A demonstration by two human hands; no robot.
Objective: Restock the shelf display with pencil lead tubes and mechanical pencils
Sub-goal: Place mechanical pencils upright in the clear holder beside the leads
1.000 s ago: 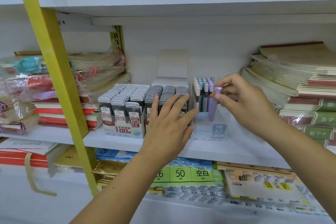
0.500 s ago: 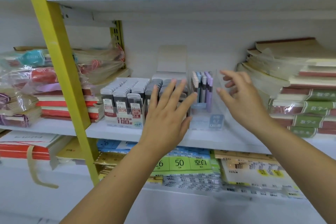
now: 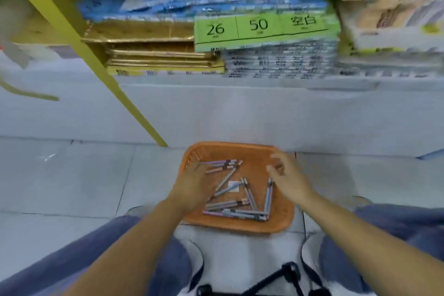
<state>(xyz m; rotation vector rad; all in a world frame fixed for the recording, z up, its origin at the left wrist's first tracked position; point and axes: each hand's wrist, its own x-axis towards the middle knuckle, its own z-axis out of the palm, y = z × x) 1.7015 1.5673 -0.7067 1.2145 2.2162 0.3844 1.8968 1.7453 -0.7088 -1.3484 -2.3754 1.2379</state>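
Both hands dropped from the display to the orange basket [image 3: 240,146] on the floor [image 3: 72,175]; left grip [image 3: 194,187] and right grip [image 3: 286,180] spread, empty. The mechanical pencils [image 3: 227,204] look light, stiff, slick: pinch mid-barrel.

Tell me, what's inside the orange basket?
Loose mechanical pencils lie scattered inside the orange basket. The left hand covers its left part and the right hand its right edge, so anything beneath them is hidden.
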